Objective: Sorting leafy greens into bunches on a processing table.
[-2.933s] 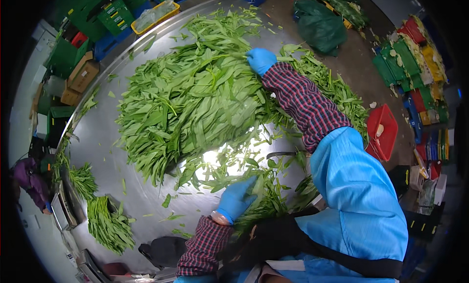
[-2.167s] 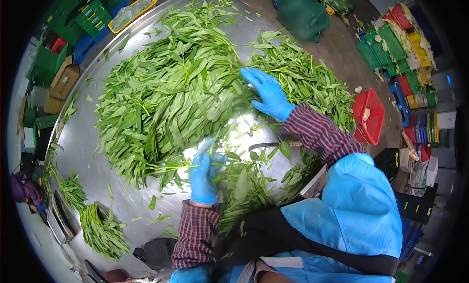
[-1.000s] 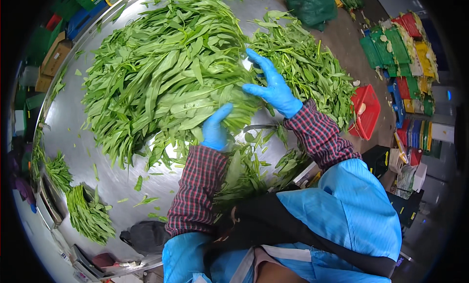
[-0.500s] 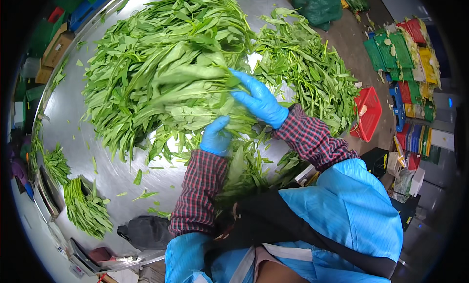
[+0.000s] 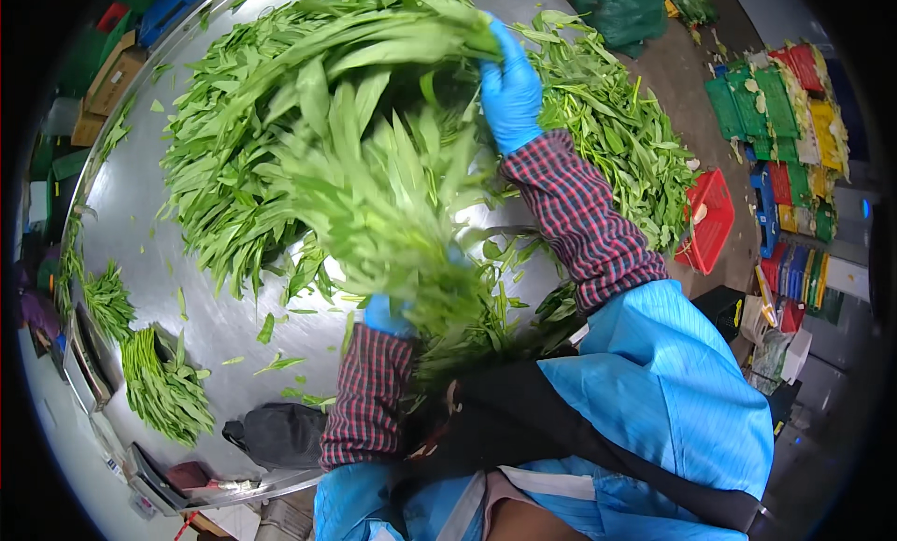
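Note:
My left hand (image 5: pixel 387 315), in a blue glove, is closed round the stem end of a bunch of water spinach (image 5: pixel 388 214). That bunch is smeared by motion and hides most of the fingers. Farther off, my gloved right hand (image 5: pixel 512 97) grips the stems of another bunch of water spinach (image 5: pixel 392 46). Its long leaves trail left across the big leafy pile (image 5: pixel 220 181). A second heap of water spinach (image 5: pixel 617 135) spreads to the right of my right hand.
The steel table (image 5: pixel 234 326) carries loose leaves. Tidy bunches (image 5: pixel 163 382) and a black bag (image 5: pixel 278 436) lie at near left. A red basket (image 5: pixel 710 223) stands right of the table. A green sack (image 5: pixel 617 13) and stacked, coloured crates (image 5: pixel 766 111) are beyond.
My right hand has moved away from my left, up and to the right, lifting stems of the greens. My left hand has shifted slightly left and nearer with a bunch now standing from it.

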`<action>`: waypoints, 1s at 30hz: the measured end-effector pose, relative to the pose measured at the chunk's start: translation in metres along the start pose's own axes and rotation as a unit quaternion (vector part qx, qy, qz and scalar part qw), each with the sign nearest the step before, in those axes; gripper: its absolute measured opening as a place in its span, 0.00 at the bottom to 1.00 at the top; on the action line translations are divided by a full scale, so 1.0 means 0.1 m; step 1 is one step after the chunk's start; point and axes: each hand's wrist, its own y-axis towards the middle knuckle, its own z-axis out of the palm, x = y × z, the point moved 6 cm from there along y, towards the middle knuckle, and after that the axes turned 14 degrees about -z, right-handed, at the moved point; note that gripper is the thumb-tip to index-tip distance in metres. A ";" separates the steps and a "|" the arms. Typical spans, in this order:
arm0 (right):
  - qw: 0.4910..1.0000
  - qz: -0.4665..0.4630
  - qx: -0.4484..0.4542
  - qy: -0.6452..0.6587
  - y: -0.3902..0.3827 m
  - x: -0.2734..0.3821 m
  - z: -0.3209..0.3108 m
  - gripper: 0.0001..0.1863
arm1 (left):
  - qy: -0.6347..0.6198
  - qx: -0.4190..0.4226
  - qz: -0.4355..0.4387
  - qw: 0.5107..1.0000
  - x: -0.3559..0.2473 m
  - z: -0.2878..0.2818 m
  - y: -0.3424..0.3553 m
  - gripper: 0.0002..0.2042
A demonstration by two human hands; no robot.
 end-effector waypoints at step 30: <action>0.771 0.387 0.180 0.473 -1.99 2.36 -0.66 0.34 | 0.209 -0.507 0.321 0.772 0.81 1.25 -0.47 0.19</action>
